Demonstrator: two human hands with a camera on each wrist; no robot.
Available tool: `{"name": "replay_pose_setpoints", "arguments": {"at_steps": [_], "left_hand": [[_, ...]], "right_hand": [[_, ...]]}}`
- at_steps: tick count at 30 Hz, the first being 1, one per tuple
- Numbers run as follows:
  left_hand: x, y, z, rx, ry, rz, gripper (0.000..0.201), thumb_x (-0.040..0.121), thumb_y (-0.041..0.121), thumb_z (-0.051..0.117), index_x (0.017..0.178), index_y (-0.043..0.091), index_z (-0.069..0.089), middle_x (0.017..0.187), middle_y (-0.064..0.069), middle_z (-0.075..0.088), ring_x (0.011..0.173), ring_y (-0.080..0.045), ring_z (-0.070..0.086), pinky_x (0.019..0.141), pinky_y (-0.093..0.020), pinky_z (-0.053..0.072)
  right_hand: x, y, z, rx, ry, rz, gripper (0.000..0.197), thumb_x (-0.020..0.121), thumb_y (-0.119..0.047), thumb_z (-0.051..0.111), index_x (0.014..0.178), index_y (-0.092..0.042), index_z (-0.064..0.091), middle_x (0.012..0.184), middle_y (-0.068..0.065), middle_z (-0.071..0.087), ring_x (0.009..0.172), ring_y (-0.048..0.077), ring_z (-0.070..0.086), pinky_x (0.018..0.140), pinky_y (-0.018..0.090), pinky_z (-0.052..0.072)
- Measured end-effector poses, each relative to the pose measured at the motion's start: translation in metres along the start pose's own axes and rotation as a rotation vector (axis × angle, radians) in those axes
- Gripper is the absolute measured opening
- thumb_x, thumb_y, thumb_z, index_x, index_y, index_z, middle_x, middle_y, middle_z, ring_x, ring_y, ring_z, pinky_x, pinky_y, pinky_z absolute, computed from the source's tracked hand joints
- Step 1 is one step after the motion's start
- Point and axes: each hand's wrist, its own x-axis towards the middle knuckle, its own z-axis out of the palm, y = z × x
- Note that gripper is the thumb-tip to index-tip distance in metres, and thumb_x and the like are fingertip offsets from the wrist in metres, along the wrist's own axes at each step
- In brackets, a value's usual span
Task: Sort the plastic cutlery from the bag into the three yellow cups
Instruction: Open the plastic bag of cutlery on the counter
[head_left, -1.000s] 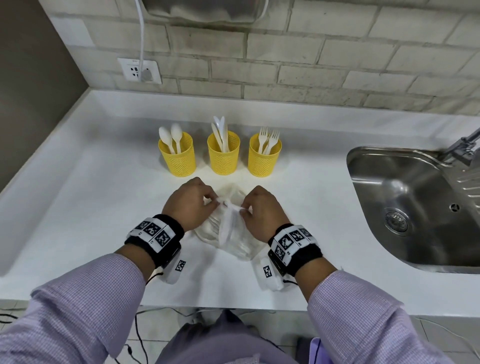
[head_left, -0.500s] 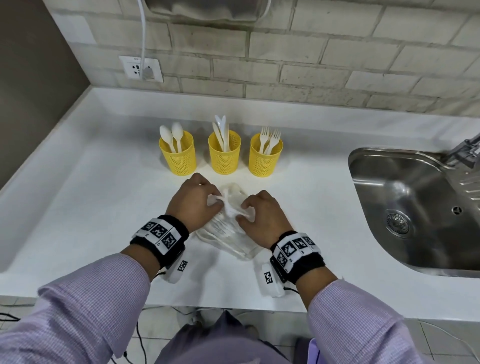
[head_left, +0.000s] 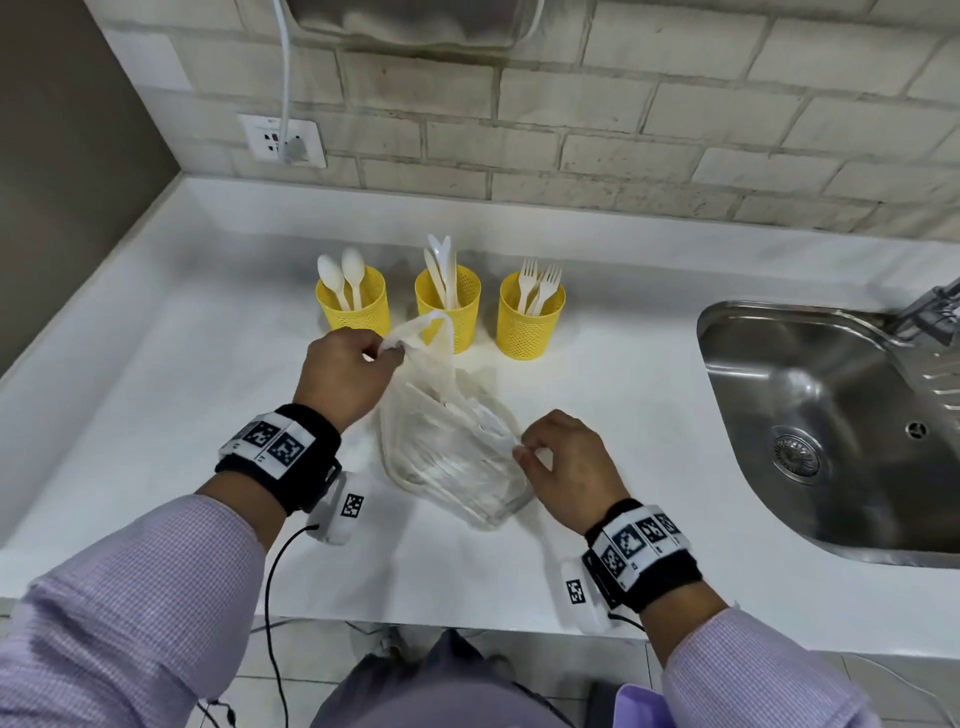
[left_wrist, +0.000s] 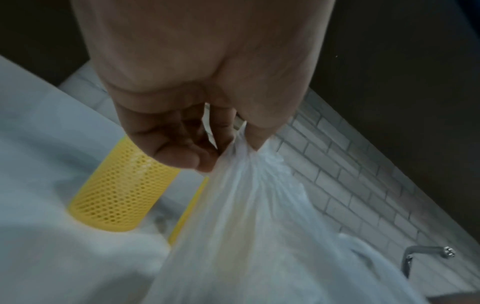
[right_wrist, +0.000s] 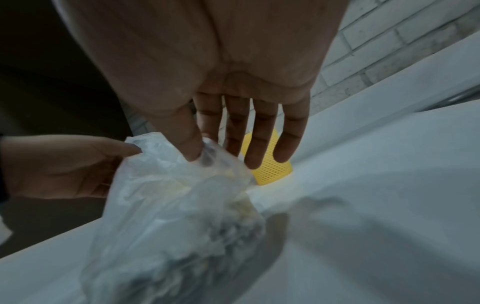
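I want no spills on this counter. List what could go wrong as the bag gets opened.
1. The left hand pulls the bag's handle up right in front of the middle yellow cup; a jerk could tip it and its knives.
2. The plastic bag lies on its side, its mouth pinched open by the right hand; loose cutlery may slide onto the countertop.

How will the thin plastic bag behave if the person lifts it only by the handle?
Probably floppy: the bag sags and wrinkles where the left hand pinches its handle. It looks light, since the film is thin and see-through. The cutlery inside would likely slide to the lowest corner. The right hand pinches the other edge, which may steady it.
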Motion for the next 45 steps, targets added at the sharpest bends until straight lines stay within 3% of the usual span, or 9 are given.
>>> {"name": "replay_pose_setpoints", "arguments": {"at_steps": [9, 13, 16, 21, 27, 29, 31, 35, 45], "left_hand": [[-0.009, 0.062, -0.003, -0.347, -0.229, -0.066, 0.026, 0.097, 0.024, 0.061, 0.079, 0.011, 0.074, 0.057, 0.003, 0.065, 0.052, -0.006, 0.057, 0.054, -0.015, 0.044], [-0.004, 0.07, -0.002, -0.592, -0.282, -0.169, 0.031, 0.1, 0.025, 0.058, 0.073, 0.012, 0.062, 0.054, 0.002, 0.047, 0.052, -0.016, 0.044, 0.055, -0.026, 0.038], [0.002, 0.066, -0.009, -0.64, -0.196, -0.17, 0.033, 0.102, 0.023, 0.055, 0.07, 0.017, 0.052, 0.058, 0.003, 0.038, 0.052, -0.013, 0.036, 0.051, -0.025, 0.033], [0.015, 0.05, -0.024, -0.581, -0.05, -0.196, 0.037, 0.097, 0.032, 0.063, 0.066, 0.018, 0.05, 0.063, -0.004, 0.042, 0.058, -0.019, 0.044, 0.05, -0.024, 0.043], [0.021, 0.033, -0.036, -0.554, -0.006, -0.202, 0.028, 0.095, 0.033, 0.071, 0.085, 0.009, 0.061, 0.069, -0.009, 0.042, 0.052, -0.021, 0.045, 0.054, -0.026, 0.047], [0.018, 0.033, -0.036, -0.53, -0.083, -0.173, 0.028, 0.09, 0.036, 0.077, 0.092, 0.011, 0.065, 0.073, -0.003, 0.051, 0.05, -0.012, 0.051, 0.054, -0.025, 0.049], [0.012, 0.036, -0.038, -0.291, -0.231, -0.085, 0.036, 0.079, 0.047, 0.086, 0.097, 0.02, 0.069, 0.08, 0.001, 0.062, 0.051, -0.005, 0.055, 0.055, -0.022, 0.048], [0.004, 0.043, -0.038, 0.411, -0.485, 0.217, 0.037, 0.088, 0.048, 0.076, 0.061, 0.026, 0.063, 0.061, 0.0, 0.052, 0.061, -0.018, 0.05, 0.051, -0.02, 0.031], [0.002, 0.046, -0.017, -0.531, -0.233, -0.112, 0.034, 0.109, 0.03, 0.042, 0.08, 0.016, 0.055, 0.068, 0.004, 0.059, 0.065, -0.018, 0.055, 0.061, -0.03, 0.043]], "right_hand": [[0.029, -0.037, 0.004, 0.046, -0.089, -0.032, 0.055, 0.079, -0.051, 0.061, 0.129, -0.028, 0.054, 0.113, -0.006, 0.061, 0.102, 0.023, 0.059, 0.088, 0.043, 0.05], [0.042, -0.055, -0.006, 0.196, 0.035, -0.071, 0.009, 0.085, -0.013, 0.063, 0.094, -0.016, 0.061, 0.076, -0.007, 0.059, 0.071, 0.018, 0.052, 0.07, 0.04, 0.05], [0.041, -0.055, -0.019, 0.359, 0.105, -0.006, 0.015, 0.081, -0.018, 0.062, 0.07, -0.016, 0.052, 0.062, -0.006, 0.049, 0.061, 0.019, 0.044, 0.062, 0.038, 0.043], [0.024, -0.056, -0.04, 0.731, 0.017, 0.018, 0.011, 0.075, -0.022, 0.062, 0.064, -0.024, 0.063, 0.067, 0.002, 0.066, 0.068, 0.029, 0.062, 0.074, 0.046, 0.052], [0.001, -0.054, -0.064, 0.895, -0.023, 0.075, 0.018, 0.068, -0.019, 0.057, 0.062, -0.003, 0.06, 0.056, 0.03, 0.046, 0.044, 0.022, 0.043, 0.051, 0.027, 0.036], [0.004, -0.055, -0.069, 0.824, 0.057, 0.148, 0.034, 0.074, -0.032, 0.058, 0.064, 0.001, 0.061, 0.057, 0.028, 0.045, 0.04, 0.015, 0.043, 0.052, 0.029, 0.036], [0.012, -0.053, -0.071, 0.549, 0.104, 0.175, 0.046, 0.086, -0.051, 0.057, 0.067, -0.009, 0.065, 0.051, 0.0, 0.05, 0.044, 0.011, 0.049, 0.057, 0.032, 0.042], [0.024, -0.06, -0.072, -0.282, -0.091, 0.224, 0.043, 0.088, -0.069, 0.053, 0.09, -0.027, 0.067, 0.069, -0.01, 0.059, 0.082, 0.023, 0.065, 0.074, 0.034, 0.052], [0.044, -0.042, -0.033, -0.579, -0.311, 0.298, 0.039, 0.101, -0.044, 0.045, 0.119, -0.013, 0.062, 0.131, 0.01, 0.048, 0.126, 0.035, 0.043, 0.093, 0.044, 0.046]]}}
